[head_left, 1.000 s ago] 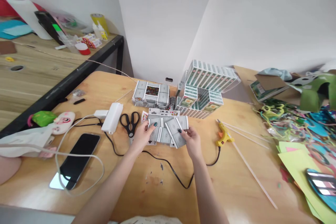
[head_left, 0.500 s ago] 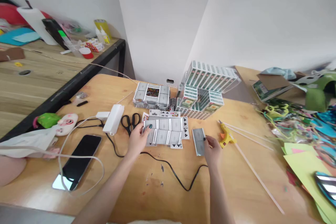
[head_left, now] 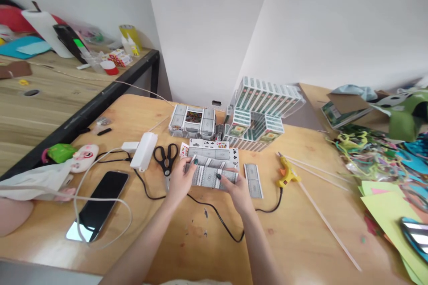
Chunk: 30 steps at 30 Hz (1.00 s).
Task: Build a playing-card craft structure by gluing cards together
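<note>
My left hand (head_left: pixel 181 178) and my right hand (head_left: pixel 236 187) grip opposite ends of a panel of joined playing cards (head_left: pixel 210 176), grey backs up. Both thumbs lie on its top, the fingers partly hidden beneath. Under and behind the panel, more playing cards (head_left: pixel 197 143) lie on the table, some face up with clubs showing. Right of my right hand rests a separate pair of grey-backed cards (head_left: pixel 253 180). Beside my left hand are black-handled scissors (head_left: pixel 166 160), and farther right lies a yellow glue gun (head_left: pixel 287 171).
Behind the cards stand a box shape covered in cards (head_left: pixel 193 121) and stacked card boxes (head_left: pixel 264 111). A phone (head_left: pixel 98 205), a white power strip (head_left: pixel 144 151) and cables occupy the left. Glue sticks (head_left: pixel 329 222), coloured paper (head_left: pixel 384 213) and scraps lie right.
My right hand has left the separate card pair and moved left onto the panel's right end. The panel is now held in both hands, its near side nearer me.
</note>
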Each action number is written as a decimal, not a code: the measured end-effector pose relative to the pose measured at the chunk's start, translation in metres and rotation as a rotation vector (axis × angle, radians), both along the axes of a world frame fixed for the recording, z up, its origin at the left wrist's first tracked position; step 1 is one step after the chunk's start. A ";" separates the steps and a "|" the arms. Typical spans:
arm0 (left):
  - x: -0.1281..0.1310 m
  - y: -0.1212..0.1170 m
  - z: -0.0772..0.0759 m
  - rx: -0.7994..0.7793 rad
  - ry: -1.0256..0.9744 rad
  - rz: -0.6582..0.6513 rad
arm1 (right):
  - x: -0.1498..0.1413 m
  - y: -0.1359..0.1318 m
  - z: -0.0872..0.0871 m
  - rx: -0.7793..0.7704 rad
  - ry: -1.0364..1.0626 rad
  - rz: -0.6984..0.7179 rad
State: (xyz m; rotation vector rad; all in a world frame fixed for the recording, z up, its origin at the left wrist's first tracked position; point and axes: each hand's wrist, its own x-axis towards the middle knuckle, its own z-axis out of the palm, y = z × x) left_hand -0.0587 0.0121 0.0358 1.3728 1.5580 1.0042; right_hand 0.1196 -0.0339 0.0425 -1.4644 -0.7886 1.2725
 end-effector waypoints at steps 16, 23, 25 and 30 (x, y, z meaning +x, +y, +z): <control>0.006 -0.009 0.009 0.076 0.280 -0.130 | -0.011 -0.001 0.002 -0.052 0.293 -0.026; 0.006 -0.012 0.014 0.036 0.273 -0.186 | -0.001 -0.008 -0.001 -0.088 0.173 0.012; 0.005 -0.011 0.020 0.017 0.255 -0.225 | 0.014 -0.012 0.004 -0.053 0.027 0.082; 0.012 -0.012 0.034 0.045 0.194 -0.329 | 0.050 -0.022 0.021 -0.011 -0.177 0.205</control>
